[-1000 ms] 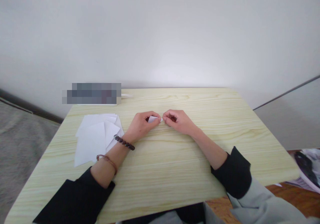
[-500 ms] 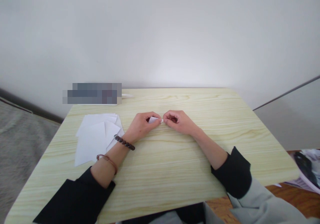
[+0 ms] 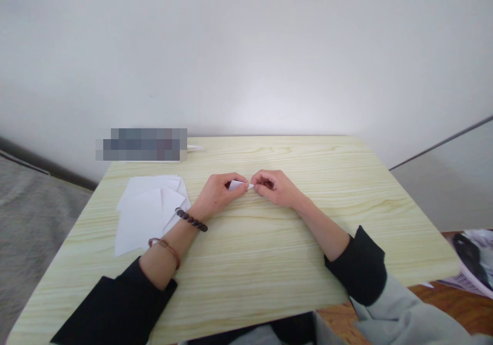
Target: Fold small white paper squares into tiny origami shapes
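Paper [image 3: 237,185] is pinched by the left hand [image 3: 221,191], tip at the right hand [image 3: 275,187], whose grip I cannot tell; sheets [image 3: 140,216] lie near the left edge of the desk [image 3: 254,263]

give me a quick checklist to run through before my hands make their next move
1. Left hand has a hold on the small white paper: ok, thumb and fingers pinch it.
2. Right hand grips the paper's tip: cannot tell, its fingertips are right at the point.
3. Paper's edges even: cannot tell, fingers cover much of it.
4. White sheets away from the fingertips: ok, they lie overlapping on the table, left of the left hand.
5. Black cuffs back from both wrists: ok.
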Motion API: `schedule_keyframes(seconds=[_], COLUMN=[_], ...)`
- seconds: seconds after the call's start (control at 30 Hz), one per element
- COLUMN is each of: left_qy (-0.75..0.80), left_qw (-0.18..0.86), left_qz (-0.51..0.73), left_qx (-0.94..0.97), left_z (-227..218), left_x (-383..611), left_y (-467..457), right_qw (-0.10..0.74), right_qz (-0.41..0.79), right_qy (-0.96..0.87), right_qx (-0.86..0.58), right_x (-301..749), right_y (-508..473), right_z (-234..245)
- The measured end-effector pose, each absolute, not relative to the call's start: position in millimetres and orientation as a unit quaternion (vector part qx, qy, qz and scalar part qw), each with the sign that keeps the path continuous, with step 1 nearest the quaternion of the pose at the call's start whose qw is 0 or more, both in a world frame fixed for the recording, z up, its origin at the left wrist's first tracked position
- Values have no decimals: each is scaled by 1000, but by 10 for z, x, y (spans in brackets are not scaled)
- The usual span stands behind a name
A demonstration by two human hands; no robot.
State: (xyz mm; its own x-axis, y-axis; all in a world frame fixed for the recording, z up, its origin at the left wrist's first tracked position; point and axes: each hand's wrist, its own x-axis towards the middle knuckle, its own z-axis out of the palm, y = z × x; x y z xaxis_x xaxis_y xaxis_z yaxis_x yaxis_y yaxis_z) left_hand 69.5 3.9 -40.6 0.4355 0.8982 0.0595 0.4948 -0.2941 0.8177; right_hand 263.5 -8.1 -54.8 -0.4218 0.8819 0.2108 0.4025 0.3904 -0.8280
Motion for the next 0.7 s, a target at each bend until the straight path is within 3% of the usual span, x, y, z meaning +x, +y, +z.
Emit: schedule_keyframes(seconds=[0.3, 0.5, 0.7], left_qy=[465, 433, 452], left_qw=[378, 446, 394], left_qz=[285, 367, 330], left_qx=[748, 692, 729], left_z=[-420, -522, -508], left_x=[707, 702, 678], left_y=[37, 94, 108], right_qw=[351, 416, 417], right_qz=[370, 377, 376], right_qy=[-741, -682, -693], right_qx=[-437, -469, -452], right_x=[2610, 2622, 2618], right_y=[-76, -66, -67], right_z=[-569, -586, -592])
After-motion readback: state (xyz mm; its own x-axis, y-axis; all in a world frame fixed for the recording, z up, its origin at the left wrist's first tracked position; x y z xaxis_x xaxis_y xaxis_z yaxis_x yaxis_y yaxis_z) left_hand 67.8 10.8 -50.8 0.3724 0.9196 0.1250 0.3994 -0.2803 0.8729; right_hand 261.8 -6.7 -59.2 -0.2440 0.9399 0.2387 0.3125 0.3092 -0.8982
